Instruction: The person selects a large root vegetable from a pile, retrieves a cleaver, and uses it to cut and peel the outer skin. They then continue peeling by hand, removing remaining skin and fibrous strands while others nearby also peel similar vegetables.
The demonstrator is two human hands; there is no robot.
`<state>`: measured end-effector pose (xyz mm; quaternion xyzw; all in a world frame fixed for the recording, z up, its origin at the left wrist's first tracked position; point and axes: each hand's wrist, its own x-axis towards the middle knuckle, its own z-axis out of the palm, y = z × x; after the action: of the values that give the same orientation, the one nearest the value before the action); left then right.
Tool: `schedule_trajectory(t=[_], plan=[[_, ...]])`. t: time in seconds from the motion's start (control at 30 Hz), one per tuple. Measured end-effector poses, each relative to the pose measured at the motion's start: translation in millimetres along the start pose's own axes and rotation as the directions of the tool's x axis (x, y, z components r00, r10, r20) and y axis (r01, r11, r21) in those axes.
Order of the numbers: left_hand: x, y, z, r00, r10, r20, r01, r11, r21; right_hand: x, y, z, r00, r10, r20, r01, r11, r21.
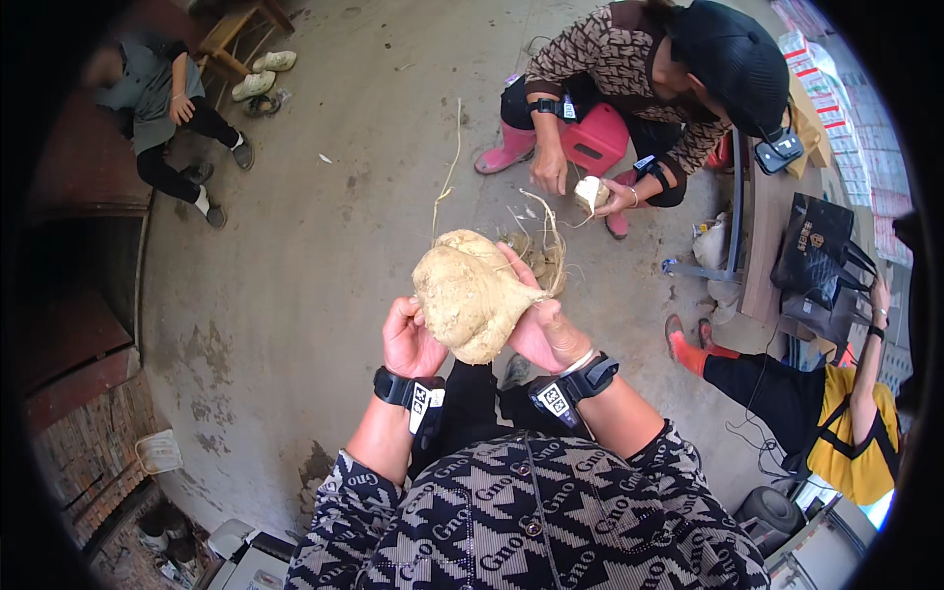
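Note:
A big, lobed, tan jicama (pixel 470 292) with a thin dry root trailing up from its top is held up before my body. My left hand (pixel 411 339) grips its lower left side, fingers partly hidden behind it. My right hand (pixel 551 336) cups its right side, around the tapered stem end, from which a long curling stalk (pixel 554 231) rises. Beyond it, partly covered, more tan roots (pixel 544 264) lie on the concrete floor. Across from me, a co-worker's hand holds a smaller, partly peeled jicama (pixel 591 194) with white flesh showing.
The co-worker in a dark cap (pixel 728 64) sits near a pink stool (pixel 596 138). At the right, a black bag (pixel 812 246) rests on a wooden table beside a person in yellow (pixel 851 433). Another person (pixel 162 108) sits far left, near pale clogs (pixel 265 74).

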<state>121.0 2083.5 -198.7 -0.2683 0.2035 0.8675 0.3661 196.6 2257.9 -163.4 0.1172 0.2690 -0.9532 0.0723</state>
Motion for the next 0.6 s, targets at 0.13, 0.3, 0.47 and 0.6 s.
schedule_trajectory(t=[0.13, 0.3, 0.47, 0.6], plan=[[-15.4, -19.1, 18.1, 0.981, -0.016, 0.192, -0.008, 0.993, 0.122, -32.0, 6.5, 9.1, 0.968, -0.235, -0.090, 0.214, 0.957, -0.196], [-53.6, -53.5, 26.2, 0.966, -0.114, 0.231, -0.019, 0.861, 0.508, -89.9, 14.4, 0.9, 0.919, -0.326, -0.222, 0.323, 0.945, -0.050], [-115.1, -61.7, 5.2, 0.966, -0.030, 0.256, -0.225, 0.382, 0.896, -194.6, 33.4, -12.5, 0.821, -0.515, -0.246, 0.424, 0.839, -0.340], [-153.7, -60.0, -1.3, 0.943, -0.096, 0.319, -0.272, 0.332, 0.903, -245.2, 49.2, -9.3, 0.841, -0.477, -0.256, 0.364, 0.848, -0.385]])
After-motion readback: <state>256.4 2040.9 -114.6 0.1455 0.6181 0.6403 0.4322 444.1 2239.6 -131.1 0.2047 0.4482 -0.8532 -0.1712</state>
